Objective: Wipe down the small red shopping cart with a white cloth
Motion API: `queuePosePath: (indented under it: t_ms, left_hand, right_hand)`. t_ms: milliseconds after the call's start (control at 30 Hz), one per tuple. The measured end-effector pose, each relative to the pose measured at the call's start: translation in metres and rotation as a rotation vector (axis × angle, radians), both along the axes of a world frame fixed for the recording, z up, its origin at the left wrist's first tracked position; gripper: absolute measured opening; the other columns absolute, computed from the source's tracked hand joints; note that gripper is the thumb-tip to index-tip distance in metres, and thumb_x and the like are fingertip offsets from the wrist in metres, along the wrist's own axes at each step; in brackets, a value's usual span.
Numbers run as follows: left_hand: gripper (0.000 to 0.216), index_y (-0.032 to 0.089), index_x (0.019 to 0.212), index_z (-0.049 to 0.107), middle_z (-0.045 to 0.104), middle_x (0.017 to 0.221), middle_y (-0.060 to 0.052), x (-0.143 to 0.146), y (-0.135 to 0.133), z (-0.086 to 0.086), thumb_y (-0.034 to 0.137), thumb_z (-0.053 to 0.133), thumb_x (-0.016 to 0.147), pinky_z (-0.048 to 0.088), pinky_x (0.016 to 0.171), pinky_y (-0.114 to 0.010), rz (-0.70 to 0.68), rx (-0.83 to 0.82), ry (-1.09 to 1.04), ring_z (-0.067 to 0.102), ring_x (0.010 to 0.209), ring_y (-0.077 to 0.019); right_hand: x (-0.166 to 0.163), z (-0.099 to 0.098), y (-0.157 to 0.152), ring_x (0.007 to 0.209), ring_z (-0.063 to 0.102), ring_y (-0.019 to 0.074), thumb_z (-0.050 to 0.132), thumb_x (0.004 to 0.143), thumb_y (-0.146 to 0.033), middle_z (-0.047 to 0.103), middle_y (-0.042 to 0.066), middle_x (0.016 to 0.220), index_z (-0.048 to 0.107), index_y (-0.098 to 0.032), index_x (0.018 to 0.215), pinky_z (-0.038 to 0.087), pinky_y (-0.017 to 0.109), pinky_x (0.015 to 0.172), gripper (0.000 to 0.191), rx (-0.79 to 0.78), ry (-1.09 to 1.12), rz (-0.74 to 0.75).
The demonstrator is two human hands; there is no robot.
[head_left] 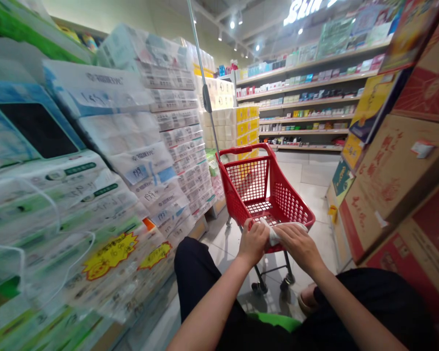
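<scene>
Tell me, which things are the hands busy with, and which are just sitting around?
Busy with: left hand, right hand, white cloth under them, red shopping cart.
Sitting around: stacked tissue packs, cardboard boxes, store shelves, metal pole.

small red shopping cart (289, 202), upright on the floor (314, 187), white cloth (276, 237) bunched on its near rim
</scene>
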State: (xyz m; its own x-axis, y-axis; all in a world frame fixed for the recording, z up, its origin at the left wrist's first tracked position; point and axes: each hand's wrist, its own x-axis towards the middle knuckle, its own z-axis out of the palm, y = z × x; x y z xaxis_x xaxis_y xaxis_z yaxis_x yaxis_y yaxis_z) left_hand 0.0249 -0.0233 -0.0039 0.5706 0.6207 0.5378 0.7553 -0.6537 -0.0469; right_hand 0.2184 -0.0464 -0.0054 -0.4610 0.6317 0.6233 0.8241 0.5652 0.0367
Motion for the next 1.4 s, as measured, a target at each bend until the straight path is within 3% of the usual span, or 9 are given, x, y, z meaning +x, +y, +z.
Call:
queuePosePath:
  t_ms: [300, 600, 700, 867, 967, 1100, 1167, 1267, 1400]
  left_hand:
    - [0.028, 0.02, 0.1, 0.056, 0.059, 0.103, -0.004, 0.004, -0.002, 0.002, 0.037, 0.068, 0.081, 0.028, 0.11, -0.047, -0.001, 0.027, 0.0, 0.053, 0.101, -0.0218]
    - [0.02, 0.02, 0.104, 0.057, 0.062, 0.102, -0.006, 0.01, -0.004, -0.002, 0.024, 0.059, 0.085, 0.029, 0.11, -0.049, 0.023, 0.015, -0.045, 0.055, 0.099, -0.0223]
    - [0.037, 0.018, 0.117, 0.055, 0.061, 0.111, -0.009, 0.004, -0.008, 0.003, 0.022, 0.061, 0.081, 0.026, 0.113, -0.049, -0.028, -0.038, -0.075, 0.055, 0.104, -0.0238]
    - [0.082, 0.015, 0.141, 0.033, 0.049, 0.136, -0.014, -0.01, -0.02, 0.026, 0.047, 0.069, 0.075, 0.025, 0.115, -0.05, -0.2, -0.247, -0.279, 0.043, 0.127, -0.0286]
    - [0.058, 0.019, 0.134, 0.041, 0.051, 0.132, -0.013, -0.011, -0.021, 0.036, 0.048, 0.058, 0.087, 0.036, 0.107, -0.046, -0.188, -0.311, -0.472, 0.047, 0.124, -0.0258]
    - [0.019, 0.019, 0.106, 0.055, 0.058, 0.116, -0.008, -0.017, -0.01, 0.035, 0.033, 0.045, 0.096, 0.044, 0.098, -0.04, 0.0, -0.233, -0.644, 0.054, 0.111, -0.021]
    - [0.017, 0.019, 0.106, 0.055, 0.057, 0.117, -0.009, -0.024, -0.006, 0.036, 0.03, 0.048, 0.094, 0.043, 0.098, -0.043, 0.102, -0.16, -0.613, 0.053, 0.113, -0.0235]
    - [0.038, 0.019, 0.127, 0.046, 0.05, 0.131, -0.013, -0.027, -0.007, 0.042, 0.026, 0.052, 0.09, 0.036, 0.106, -0.049, 0.181, -0.037, -0.472, 0.044, 0.126, -0.0278]
    - [0.034, 0.022, 0.124, 0.051, 0.056, 0.125, -0.01, 0.0, -0.01, 0.041, 0.034, 0.053, 0.092, 0.035, 0.107, -0.046, -0.001, -0.016, -0.151, 0.049, 0.12, -0.0258]
  right_hand:
    - [0.074, -0.017, 0.001, 0.138, 0.034, 0.0263, 0.042, 0.096, -0.037, 0.044, 0.002, 0.147, 0.053, -0.03, 0.135, 0.03, 0.046, 0.114, 0.04, 0.086, 0.177, -0.257]
    - [-0.003, -0.019, -0.025, 0.128, 0.048, 0.0249, 0.044, 0.096, -0.028, 0.053, 0.002, 0.14, 0.044, -0.031, 0.143, 0.039, 0.046, 0.106, 0.047, 0.071, 0.283, -0.173]
    - [-0.019, -0.017, -0.031, 0.129, 0.047, 0.025, 0.042, 0.096, -0.027, 0.051, 0.002, 0.142, 0.039, -0.031, 0.146, 0.04, 0.047, 0.104, 0.05, 0.046, 0.301, -0.135]
    - [-0.019, -0.004, -0.035, 0.136, 0.039, 0.0236, 0.037, 0.098, -0.027, 0.045, 0.002, 0.147, 0.027, -0.029, 0.151, 0.037, 0.045, 0.108, 0.055, -0.043, 0.229, -0.101]
    - [-0.024, 0.003, -0.037, 0.138, 0.036, 0.0249, 0.042, 0.096, -0.029, 0.041, 0.005, 0.149, 0.024, -0.025, 0.152, 0.038, 0.045, 0.108, 0.06, -0.056, 0.177, -0.073]
    - [-0.022, 0.011, -0.034, 0.137, 0.036, 0.0235, 0.039, 0.094, -0.023, 0.045, 0.003, 0.146, 0.035, -0.027, 0.147, 0.038, 0.045, 0.109, 0.054, -0.057, 0.231, -0.021]
    - [-0.011, 0.014, -0.027, 0.136, 0.037, 0.0246, 0.038, 0.094, -0.023, 0.049, 0.004, 0.143, 0.042, -0.027, 0.142, 0.036, 0.047, 0.109, 0.049, -0.031, 0.289, -0.081]
    - [0.008, 0.01, -0.01, 0.132, 0.04, 0.0254, 0.037, 0.095, -0.028, 0.057, 0.005, 0.133, 0.051, -0.025, 0.132, 0.031, 0.048, 0.11, 0.04, -0.021, 0.281, -0.188]
    - [0.016, -0.004, 0.006, 0.11, 0.052, 0.0238, 0.035, 0.095, -0.029, 0.064, 0.006, 0.098, 0.062, -0.025, 0.101, 0.029, 0.047, 0.109, 0.028, -0.019, 0.184, -0.215]
